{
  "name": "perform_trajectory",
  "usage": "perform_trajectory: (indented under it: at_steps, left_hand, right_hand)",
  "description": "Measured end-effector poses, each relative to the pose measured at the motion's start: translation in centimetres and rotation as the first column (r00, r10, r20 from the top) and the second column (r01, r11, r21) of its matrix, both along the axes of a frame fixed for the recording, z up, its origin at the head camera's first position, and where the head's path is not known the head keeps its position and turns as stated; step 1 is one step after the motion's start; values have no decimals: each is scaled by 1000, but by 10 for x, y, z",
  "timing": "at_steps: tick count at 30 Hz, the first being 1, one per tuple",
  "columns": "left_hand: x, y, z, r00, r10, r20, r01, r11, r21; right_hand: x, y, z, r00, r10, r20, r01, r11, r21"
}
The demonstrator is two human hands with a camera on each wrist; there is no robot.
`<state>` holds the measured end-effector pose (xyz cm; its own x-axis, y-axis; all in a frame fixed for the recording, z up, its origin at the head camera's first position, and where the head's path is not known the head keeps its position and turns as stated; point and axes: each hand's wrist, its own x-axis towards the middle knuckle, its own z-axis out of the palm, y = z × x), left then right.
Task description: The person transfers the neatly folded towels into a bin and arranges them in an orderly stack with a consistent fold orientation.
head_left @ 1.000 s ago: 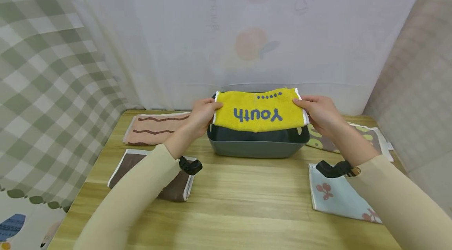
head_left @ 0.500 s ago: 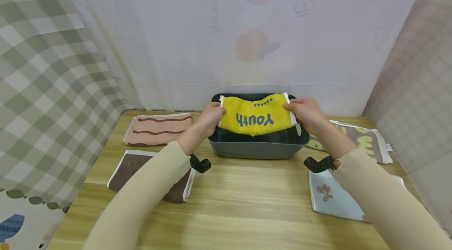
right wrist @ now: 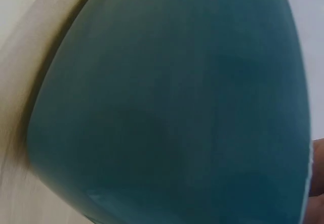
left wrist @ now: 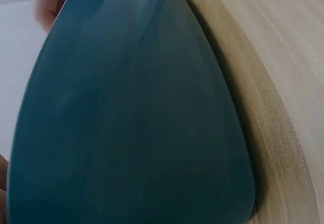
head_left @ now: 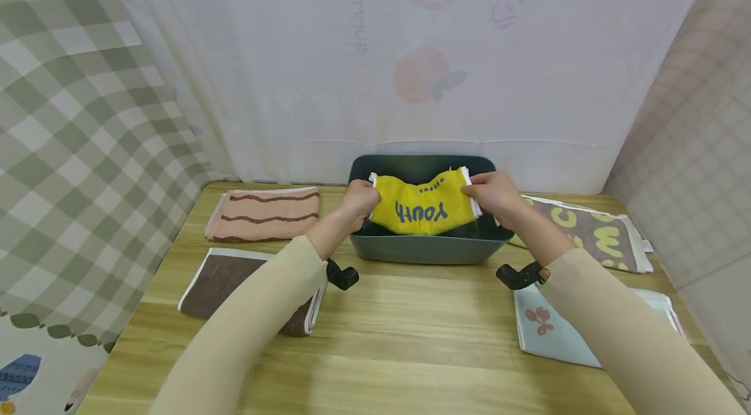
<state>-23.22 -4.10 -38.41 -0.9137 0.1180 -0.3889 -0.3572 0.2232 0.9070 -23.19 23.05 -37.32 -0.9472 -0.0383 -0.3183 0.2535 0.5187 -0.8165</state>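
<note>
A folded yellow towel (head_left: 419, 206) with white edging and grey "Youth" lettering sags between my two hands at the mouth of a dark green bin (head_left: 428, 251). My left hand (head_left: 359, 201) pinches its left end, thumb on the near face. At the opposite end, my right hand (head_left: 495, 193) pinches the white edge. Both hands are just over the bin's side rims. In the left wrist view the bin's outer wall (left wrist: 136, 113) fills most of the picture. The right wrist view likewise shows mostly bin wall (right wrist: 172, 107), with a bit of fingers at the right border.
Left on the wooden table (head_left: 405, 343) lie a peach striped towel (head_left: 270, 213) and a brown towel (head_left: 225, 278), partly behind my left sleeve. To the right are a grey-and-yellow towel (head_left: 604, 236) and a light blue cherry towel (head_left: 548, 330). A white curtain (head_left: 281, 76) hangs behind the bin.
Both hands have lowered the yellow towel into the bin's mouth and drawn closer together, so the towel sags more in the middle. The bin and the other towels stay in place.
</note>
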Motion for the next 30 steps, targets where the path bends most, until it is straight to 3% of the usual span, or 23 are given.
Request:
perform_trajectory:
  at_steps: [14,19,30]
  left_hand:
    - [1,4,-8,1000,10,27,-9,1000,-28]
    - [0,6,-9,999,26,27,-25,998,-64]
    - [-3,12,-12,996,71,58,-64,992,-112]
  right_hand:
    - [2,-2,-8,998,42,48,-45,998,54]
    - [2,-3,-10,997,42,59,-45,998,37]
    - [3,-2,-13,996,76,55,-81,992,100]
